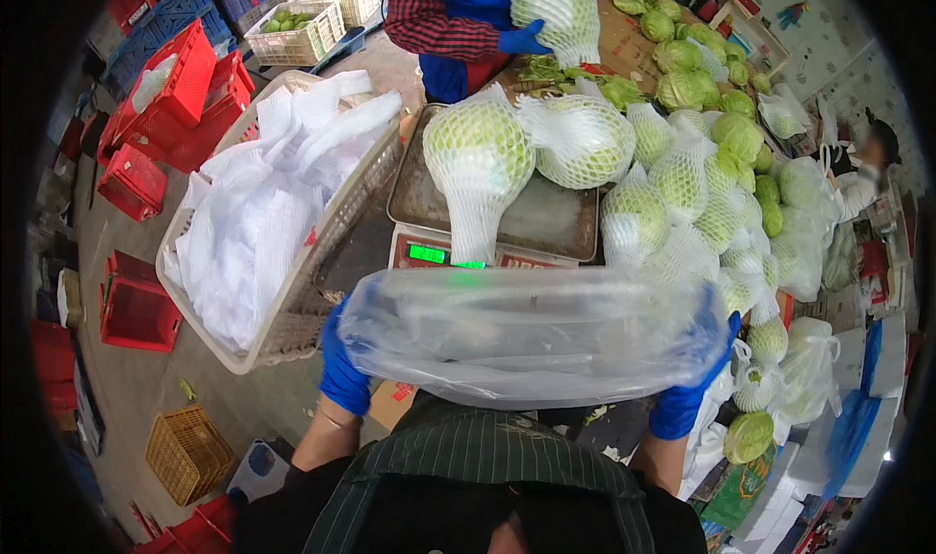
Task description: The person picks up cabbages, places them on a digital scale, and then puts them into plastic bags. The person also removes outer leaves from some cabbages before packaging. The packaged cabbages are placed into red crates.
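Observation:
A clear plastic bag point(531, 335) is stretched wide in front of my body, held at its two ends. My left hand point(343, 364), in a blue glove, grips the left end. At the right end, my right hand point(688, 393), also blue-gloved, holds on; the fingers of both show only dimly through the film. Just beyond the bag stands a weighing scale point(546, 225) with a lit green display point(426, 254). One cabbage in white foam netting point(478, 154) lies on its pan, and a second netted cabbage point(583, 145) rests beside it.
To the left, a white crate point(244, 361) holds a heap of foam net sleeves point(258, 232). Netted and bare cabbages point(682, 179) pile up on the right. Across the table a person's blue-gloved hand point(525, 40) holds a netted cabbage point(558, 13). Red crates point(141, 301) stand on the floor.

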The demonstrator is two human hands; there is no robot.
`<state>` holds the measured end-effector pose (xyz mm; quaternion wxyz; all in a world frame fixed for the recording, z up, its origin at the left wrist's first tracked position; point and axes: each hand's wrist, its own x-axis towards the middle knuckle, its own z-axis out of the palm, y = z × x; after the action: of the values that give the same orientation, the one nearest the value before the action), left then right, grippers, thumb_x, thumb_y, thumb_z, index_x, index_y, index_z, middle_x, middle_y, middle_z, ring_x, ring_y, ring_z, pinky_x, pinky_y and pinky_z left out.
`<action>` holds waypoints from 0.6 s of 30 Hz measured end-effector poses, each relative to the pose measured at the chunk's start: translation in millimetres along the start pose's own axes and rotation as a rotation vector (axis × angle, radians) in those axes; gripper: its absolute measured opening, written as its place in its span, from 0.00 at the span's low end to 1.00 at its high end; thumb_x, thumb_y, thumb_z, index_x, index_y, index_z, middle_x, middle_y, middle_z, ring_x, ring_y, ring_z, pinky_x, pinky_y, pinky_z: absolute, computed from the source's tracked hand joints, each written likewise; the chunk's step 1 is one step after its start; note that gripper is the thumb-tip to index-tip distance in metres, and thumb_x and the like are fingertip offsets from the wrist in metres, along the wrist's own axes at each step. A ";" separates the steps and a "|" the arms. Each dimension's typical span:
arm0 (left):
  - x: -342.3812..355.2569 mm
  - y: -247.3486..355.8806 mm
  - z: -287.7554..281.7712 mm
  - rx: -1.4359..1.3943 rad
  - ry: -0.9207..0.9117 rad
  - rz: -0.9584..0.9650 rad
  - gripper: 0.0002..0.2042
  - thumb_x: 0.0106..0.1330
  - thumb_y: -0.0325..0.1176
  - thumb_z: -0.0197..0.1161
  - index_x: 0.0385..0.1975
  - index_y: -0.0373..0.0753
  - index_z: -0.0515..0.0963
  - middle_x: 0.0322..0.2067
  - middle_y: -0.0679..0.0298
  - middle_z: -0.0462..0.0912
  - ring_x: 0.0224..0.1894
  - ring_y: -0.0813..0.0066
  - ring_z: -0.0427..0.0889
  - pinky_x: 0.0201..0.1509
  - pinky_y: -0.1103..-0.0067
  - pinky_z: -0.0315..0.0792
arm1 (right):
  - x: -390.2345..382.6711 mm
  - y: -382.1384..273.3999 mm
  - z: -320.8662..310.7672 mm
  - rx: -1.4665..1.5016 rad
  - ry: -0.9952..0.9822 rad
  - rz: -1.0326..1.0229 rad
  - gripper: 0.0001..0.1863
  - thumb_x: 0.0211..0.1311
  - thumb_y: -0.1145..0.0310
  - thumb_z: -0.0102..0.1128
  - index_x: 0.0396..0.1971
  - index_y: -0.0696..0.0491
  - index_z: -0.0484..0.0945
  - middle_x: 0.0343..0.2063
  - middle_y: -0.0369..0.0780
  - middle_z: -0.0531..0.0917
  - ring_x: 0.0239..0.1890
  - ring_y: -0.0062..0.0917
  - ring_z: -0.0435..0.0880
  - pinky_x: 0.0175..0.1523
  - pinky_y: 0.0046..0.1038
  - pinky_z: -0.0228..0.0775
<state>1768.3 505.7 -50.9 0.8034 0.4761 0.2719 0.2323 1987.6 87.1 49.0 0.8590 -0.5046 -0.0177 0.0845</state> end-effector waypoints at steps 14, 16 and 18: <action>71.8 71.3 43.0 0.338 0.027 -0.003 0.17 0.58 0.25 0.62 0.49 0.33 0.73 0.43 0.61 0.80 0.43 0.74 0.79 0.51 0.77 0.72 | 121.9 67.3 38.3 0.016 -0.006 0.274 0.38 0.69 0.43 0.34 0.58 0.66 0.64 0.51 0.50 0.76 0.53 0.35 0.75 0.64 0.32 0.60; 100.9 76.7 51.4 -0.058 -0.063 -0.071 0.14 0.64 0.28 0.57 0.48 0.31 0.74 0.44 0.60 0.80 0.44 0.72 0.78 0.52 0.76 0.72 | 146.8 70.0 36.4 0.077 -0.032 0.280 0.36 0.69 0.45 0.38 0.58 0.65 0.64 0.49 0.49 0.78 0.50 0.33 0.77 0.61 0.31 0.64; 137.9 75.2 58.1 -0.409 -0.155 -0.276 0.15 0.68 0.35 0.53 0.47 0.31 0.74 0.43 0.57 0.80 0.45 0.68 0.79 0.54 0.73 0.72 | 177.8 71.5 36.6 -0.001 -0.082 0.192 0.36 0.68 0.44 0.39 0.57 0.65 0.65 0.47 0.48 0.78 0.47 0.33 0.78 0.59 0.32 0.66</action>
<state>1900.5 588.7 9.5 0.9255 0.2786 0.2191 0.1333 2149.4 181.8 -5.1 0.8452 -0.5006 -0.0043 0.1870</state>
